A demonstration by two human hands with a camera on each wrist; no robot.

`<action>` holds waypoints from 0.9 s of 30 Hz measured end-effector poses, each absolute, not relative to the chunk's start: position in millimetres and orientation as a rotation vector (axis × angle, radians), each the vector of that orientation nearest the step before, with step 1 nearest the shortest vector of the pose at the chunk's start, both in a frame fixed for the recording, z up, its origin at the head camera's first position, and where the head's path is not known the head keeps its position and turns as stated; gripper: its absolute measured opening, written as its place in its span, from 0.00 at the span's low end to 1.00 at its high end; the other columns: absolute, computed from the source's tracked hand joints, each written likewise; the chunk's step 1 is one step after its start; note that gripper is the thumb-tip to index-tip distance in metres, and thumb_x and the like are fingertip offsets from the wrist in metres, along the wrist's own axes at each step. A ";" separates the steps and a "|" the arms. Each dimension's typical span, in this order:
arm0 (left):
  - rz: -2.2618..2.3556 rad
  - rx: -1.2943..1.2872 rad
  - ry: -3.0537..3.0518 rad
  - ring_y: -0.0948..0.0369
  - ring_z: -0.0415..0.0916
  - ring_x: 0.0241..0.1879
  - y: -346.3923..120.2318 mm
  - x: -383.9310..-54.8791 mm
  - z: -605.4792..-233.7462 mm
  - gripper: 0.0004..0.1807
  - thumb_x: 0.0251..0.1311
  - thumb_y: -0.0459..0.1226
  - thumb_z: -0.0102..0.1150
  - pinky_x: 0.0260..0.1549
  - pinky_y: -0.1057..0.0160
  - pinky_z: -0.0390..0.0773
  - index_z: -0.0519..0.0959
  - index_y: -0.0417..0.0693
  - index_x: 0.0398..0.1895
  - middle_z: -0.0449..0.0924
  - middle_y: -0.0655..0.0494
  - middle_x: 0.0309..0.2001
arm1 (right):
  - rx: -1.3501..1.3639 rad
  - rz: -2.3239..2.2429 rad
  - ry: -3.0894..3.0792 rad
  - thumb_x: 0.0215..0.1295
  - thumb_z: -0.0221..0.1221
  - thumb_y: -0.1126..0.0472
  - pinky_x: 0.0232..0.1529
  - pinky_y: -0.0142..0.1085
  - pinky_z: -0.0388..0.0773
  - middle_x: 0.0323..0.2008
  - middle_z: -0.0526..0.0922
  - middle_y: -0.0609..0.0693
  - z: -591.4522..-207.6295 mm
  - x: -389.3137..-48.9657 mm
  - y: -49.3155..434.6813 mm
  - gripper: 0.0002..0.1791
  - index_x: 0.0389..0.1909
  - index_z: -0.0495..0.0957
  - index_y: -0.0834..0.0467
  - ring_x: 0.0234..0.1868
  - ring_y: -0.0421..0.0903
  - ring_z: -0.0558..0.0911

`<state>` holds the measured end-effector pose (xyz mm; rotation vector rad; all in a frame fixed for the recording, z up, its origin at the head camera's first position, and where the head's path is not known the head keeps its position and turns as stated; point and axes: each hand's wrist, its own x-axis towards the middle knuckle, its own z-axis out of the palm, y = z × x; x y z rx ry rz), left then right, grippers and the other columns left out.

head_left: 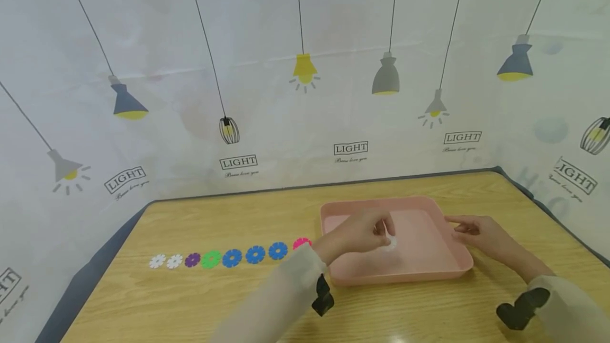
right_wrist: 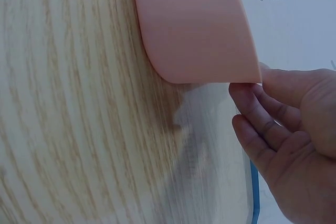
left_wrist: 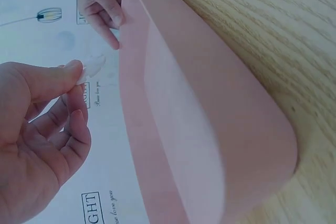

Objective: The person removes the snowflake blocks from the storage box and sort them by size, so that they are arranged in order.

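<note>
My left hand [head_left: 364, 229] is over the pink tray [head_left: 381, 279], pinching a white snowflake disc [head_left: 392, 241] between thumb and index finger. In the left wrist view the disc [left_wrist: 93, 67] sticks out past the fingertips, and the other fingers curl loosely below. My right hand [head_left: 486, 234] is at the tray's right side. There, in the right wrist view, its thumb and index finger grip the edge of the tray wall [right_wrist: 199, 30], with the remaining fingers bent beneath.
Left of the tray, a row of notched discs lies on the wooden table [head_left: 190, 311]: white [head_left: 157, 261], purple [head_left: 193, 260], green [head_left: 212, 259], several blue [head_left: 255, 254] and a pink one [head_left: 302, 243] partly behind my left forearm. A lamp-printed cloth [head_left: 286, 131] hangs behind.
</note>
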<state>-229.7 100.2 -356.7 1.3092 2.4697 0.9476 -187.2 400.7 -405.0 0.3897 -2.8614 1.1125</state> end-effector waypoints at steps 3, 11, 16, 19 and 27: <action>0.979 1.279 2.467 0.68 0.69 0.28 90.8 -228.0 -353.8 0.05 0.56 0.32 0.60 0.30 0.74 0.70 0.74 0.49 0.31 0.72 0.62 0.27 | 0.386 1.118 -2.861 0.62 0.57 0.64 0.32 0.32 0.76 0.36 0.81 0.58 -404.8 -187.1 400.5 0.24 0.56 0.67 0.74 0.35 0.43 0.80; 1.095 1.293 2.431 0.66 0.67 0.28 57.7 -230.5 -353.3 0.05 0.56 0.29 0.59 0.31 0.71 0.70 0.74 0.45 0.32 0.70 0.59 0.28 | 0.377 1.108 -2.858 0.62 0.57 0.63 0.32 0.33 0.77 0.37 0.81 0.60 -406.3 -186.9 400.8 0.24 0.56 0.68 0.73 0.36 0.44 0.80; 1.169 1.300 2.461 0.66 0.69 0.26 34.4 -236.0 -355.4 0.05 0.53 0.28 0.61 0.29 0.70 0.72 0.75 0.43 0.30 0.72 0.59 0.26 | 0.395 1.117 -2.843 0.63 0.57 0.64 0.32 0.32 0.76 0.36 0.81 0.58 -407.9 -187.6 401.6 0.24 0.56 0.68 0.73 0.35 0.41 0.80; 1.169 1.233 2.503 0.66 0.69 0.26 18.8 -237.6 -355.6 0.05 0.53 0.29 0.61 0.29 0.69 0.73 0.75 0.44 0.31 0.72 0.59 0.26 | 0.383 1.112 -2.846 0.62 0.57 0.64 0.32 0.32 0.76 0.36 0.81 0.58 -407.5 -187.3 401.3 0.24 0.56 0.68 0.73 0.35 0.41 0.80; 1.145 1.096 2.616 0.62 0.70 0.29 -32.8 -242.5 -355.2 0.05 0.54 0.29 0.60 0.31 0.65 0.73 0.76 0.44 0.32 0.73 0.58 0.28 | 0.403 1.122 -2.836 0.63 0.57 0.63 0.33 0.32 0.76 0.35 0.82 0.56 -406.6 -187.0 401.4 0.24 0.56 0.68 0.73 0.35 0.39 0.80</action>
